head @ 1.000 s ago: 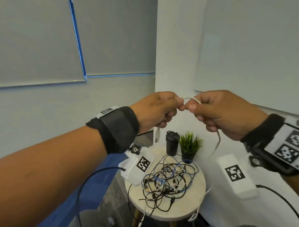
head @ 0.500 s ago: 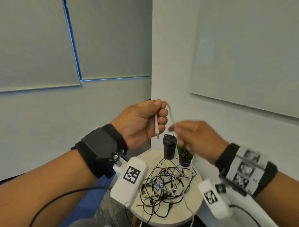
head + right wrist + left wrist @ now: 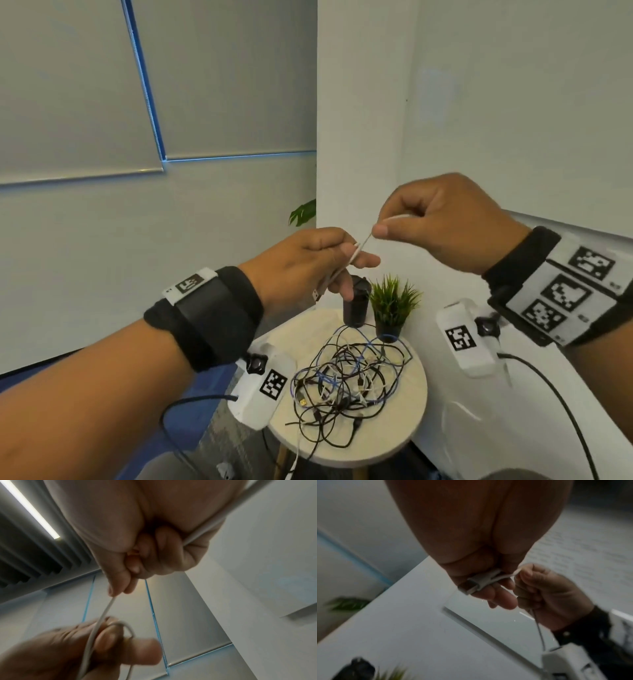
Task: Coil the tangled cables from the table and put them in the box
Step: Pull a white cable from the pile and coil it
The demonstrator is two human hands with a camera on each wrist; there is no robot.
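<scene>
Both hands are raised above the table with a thin white cable [image 3: 363, 244] stretched between them. My left hand [image 3: 352, 261] grips the cable near its end, and the white USB plug [image 3: 317, 294] sticks out below the fingers; the left wrist view shows the same plug [image 3: 477, 583]. My right hand [image 3: 384, 229], higher and to the right, pinches the cable [image 3: 109, 605] between thumb and forefinger. A tangle of black, blue and white cables [image 3: 349, 380] lies on the small round table [image 3: 397, 442]. No box is in view.
A black cylinder [image 3: 356, 305] and a small potted plant [image 3: 390, 308] stand at the table's far edge, under the hands. White walls meet in a corner just behind the table. Blue floor lies to the left.
The right hand dipped below the left, then rose up and to the right, drawing the white cable taut. The left hand has kept its hold near the plug.
</scene>
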